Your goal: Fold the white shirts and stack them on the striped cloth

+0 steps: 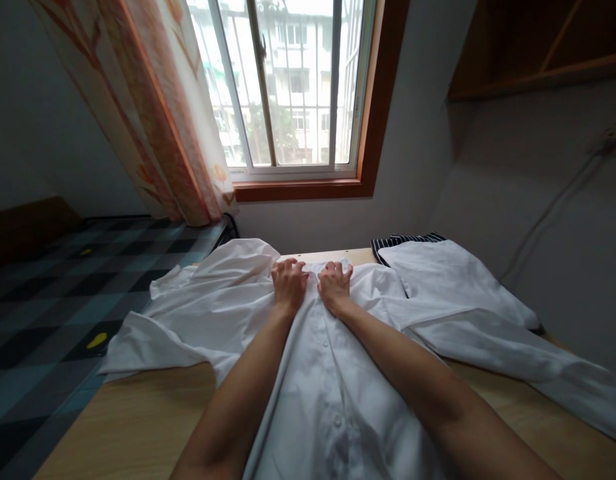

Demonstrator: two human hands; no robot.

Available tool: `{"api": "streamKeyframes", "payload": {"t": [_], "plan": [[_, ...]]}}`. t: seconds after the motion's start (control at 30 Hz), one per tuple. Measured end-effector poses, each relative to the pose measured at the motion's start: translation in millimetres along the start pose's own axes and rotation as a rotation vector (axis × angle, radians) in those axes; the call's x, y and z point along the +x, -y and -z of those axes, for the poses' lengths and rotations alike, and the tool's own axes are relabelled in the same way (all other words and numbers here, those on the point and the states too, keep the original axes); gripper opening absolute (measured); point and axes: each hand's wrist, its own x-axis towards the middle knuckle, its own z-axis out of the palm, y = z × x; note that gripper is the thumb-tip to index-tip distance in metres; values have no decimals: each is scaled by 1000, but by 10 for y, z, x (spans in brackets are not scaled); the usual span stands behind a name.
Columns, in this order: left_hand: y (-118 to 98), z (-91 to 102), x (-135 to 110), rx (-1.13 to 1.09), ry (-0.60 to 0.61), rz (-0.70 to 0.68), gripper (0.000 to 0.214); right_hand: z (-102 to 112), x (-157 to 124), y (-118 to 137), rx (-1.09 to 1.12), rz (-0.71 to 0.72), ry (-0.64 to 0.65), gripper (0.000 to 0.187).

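A white button-up shirt [308,387] lies spread on a wooden table, its front and buttons facing up. Its sleeves reach out to both sides, the left one bunched and folded. Both hands are at the collar end, close together on either side of the button strip. My left hand [290,283] has its fingers curled onto the cloth and pinches it. My right hand [335,283] bends its fingers round the cloth just across from it. Parts of the fingertips are hidden by the hands and the fabric.
Beside the table at left is a bed with a checked cover [33,313]. A folded white cloth [453,273] lies over a black-striped one [413,238] at the table's far right. A curtain [153,120] hangs beside the barred window [298,87]. A cable [548,200] runs down the right wall.
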Motion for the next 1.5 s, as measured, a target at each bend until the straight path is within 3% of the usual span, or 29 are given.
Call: {"api": "streamKeyframes", "payload": {"t": [0.1, 0.2, 0.3, 0.43, 0.57, 0.77, 0.93, 1.07, 1.23, 1.4, 1.5], "plan": [[-27, 82, -39, 84, -102, 56, 21, 10, 45, -84, 155, -107, -18, 19], [-23, 99, -45, 144, -47, -18, 18, -9, 97, -176, 334, -291, -14, 20], [3, 68, -29, 165, 17, -53, 23, -47, 105, -219, 448, -363, 51, 23], [26, 34, -22, 144, 20, -13, 28, -68, 47, -173, 391, -295, 91, 18], [35, 28, -39, 96, 29, 34, 30, -50, 105, -43, 414, -247, -14, 23], [27, 41, -51, 45, 32, 118, 25, -145, 313, 123, 470, -215, 98, 26], [-23, 56, 17, -115, -2, 236, 24, -227, 301, 76, 640, -185, 77, 24], [-32, 55, 93, -299, 42, 368, 20, -218, 254, 23, 704, -124, 56, 24], [-24, 18, 119, -419, 78, 396, 16, -155, 202, -24, 619, -71, 84, 22], [-66, 32, 59, -303, -54, 359, 18, -23, 95, -100, 364, -128, -35, 32], [-87, 35, 7, -193, -108, 286, 20, 53, 46, -86, 187, -55, 13, 44]]}}
